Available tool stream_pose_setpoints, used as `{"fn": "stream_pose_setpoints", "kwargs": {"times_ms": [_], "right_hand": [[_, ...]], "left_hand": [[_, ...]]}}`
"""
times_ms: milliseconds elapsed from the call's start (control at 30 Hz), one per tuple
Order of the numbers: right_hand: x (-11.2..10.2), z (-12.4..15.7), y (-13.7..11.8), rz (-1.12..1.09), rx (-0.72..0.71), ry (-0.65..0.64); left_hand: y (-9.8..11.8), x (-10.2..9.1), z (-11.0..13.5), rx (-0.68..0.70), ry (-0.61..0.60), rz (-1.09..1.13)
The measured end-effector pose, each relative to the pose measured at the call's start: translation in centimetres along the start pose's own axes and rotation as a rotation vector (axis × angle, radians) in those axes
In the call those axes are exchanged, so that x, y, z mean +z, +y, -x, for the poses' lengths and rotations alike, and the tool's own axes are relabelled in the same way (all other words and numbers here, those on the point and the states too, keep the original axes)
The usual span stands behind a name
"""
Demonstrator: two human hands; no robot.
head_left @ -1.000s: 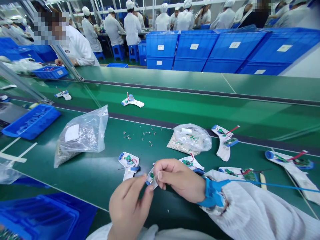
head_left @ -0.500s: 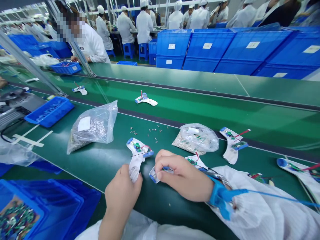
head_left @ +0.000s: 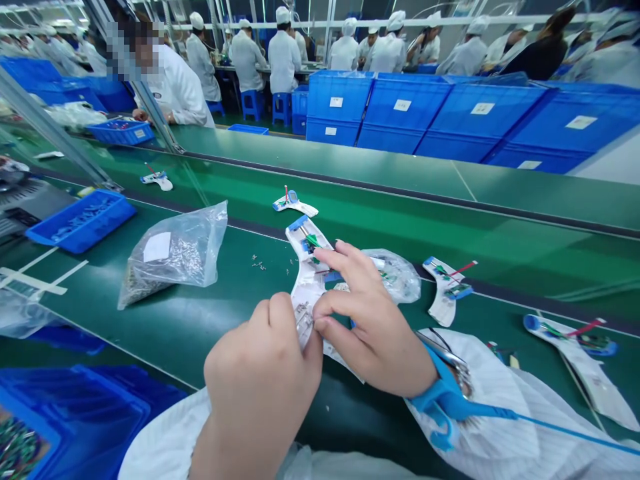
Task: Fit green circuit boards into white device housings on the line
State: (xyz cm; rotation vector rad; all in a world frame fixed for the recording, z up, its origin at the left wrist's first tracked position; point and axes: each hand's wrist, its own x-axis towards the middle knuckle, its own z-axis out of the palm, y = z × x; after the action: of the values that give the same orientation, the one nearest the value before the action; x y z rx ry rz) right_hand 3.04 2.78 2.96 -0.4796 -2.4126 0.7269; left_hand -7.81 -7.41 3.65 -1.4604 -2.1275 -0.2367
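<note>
My left hand (head_left: 263,373) is closed round the handle of a white curved plastic housing half (head_left: 307,287), shaped like a handheld thermometer, with a blue end and green wires inside. Over its handle, my right hand (head_left: 377,327) pinches thumb and forefinger together at the inner face; whatever lies between them is hidden. The other right fingers stretch over the housing's upper part. Beneath the right hand, part of another white housing (head_left: 345,362) shows on the table. A blue wrist strap (head_left: 440,400) circles my right wrist.
Behind my hands lie a bag of small metal parts (head_left: 193,257), a second clear bag (head_left: 403,277) and loose screws (head_left: 259,263). More housings sit at right (head_left: 443,300) and on the green belt (head_left: 300,205). Blue bins (head_left: 75,400) stand at lower left; a person leans opposite.
My left hand has raised the housing toward the camera. My right hand has left the other housing on the table and come over to this one. The view has shifted slightly.
</note>
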Motion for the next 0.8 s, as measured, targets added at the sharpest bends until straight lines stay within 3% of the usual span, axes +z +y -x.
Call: {"fn": "stream_pose_setpoints", "kwargs": {"times_ms": [800], "right_hand": [[0.07,-0.01,0.22,-0.009,0.173,0.147]], "left_hand": [[0.49,0.01,-0.96,0.06,0.115,0.047]]}}
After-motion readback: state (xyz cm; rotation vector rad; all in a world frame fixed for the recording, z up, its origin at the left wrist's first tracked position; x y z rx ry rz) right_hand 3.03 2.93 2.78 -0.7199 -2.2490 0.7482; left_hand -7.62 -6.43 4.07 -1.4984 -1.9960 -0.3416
